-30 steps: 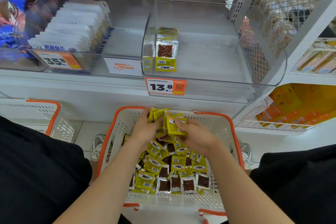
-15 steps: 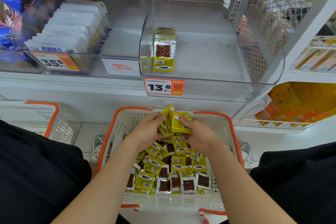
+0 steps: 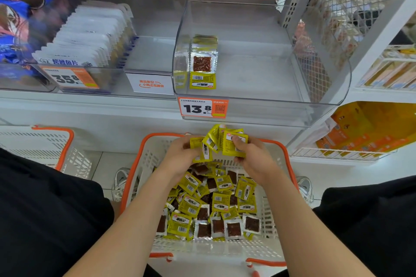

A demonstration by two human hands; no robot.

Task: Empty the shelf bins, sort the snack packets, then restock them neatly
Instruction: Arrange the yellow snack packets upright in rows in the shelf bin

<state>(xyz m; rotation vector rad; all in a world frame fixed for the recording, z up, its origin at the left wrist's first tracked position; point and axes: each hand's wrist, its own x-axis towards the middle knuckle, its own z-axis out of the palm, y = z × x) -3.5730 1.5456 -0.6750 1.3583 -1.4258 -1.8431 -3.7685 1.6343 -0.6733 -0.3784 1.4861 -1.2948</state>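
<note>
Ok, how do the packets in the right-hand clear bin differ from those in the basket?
The bin packets are few, lined up in one tidy row at the clear bin's front left; the basket packets are many, heaped loosely and facing every way in the white basket. Both are the same yellow packets with a red-brown window.

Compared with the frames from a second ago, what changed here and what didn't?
The left hand and right hand keep gripping the bunch of yellow packets and have lifted it slightly, so it now pokes above the far rim of the basket, toward the clear bin. Unchanged: the pile in the basket, the few packets already in the bin.
</note>
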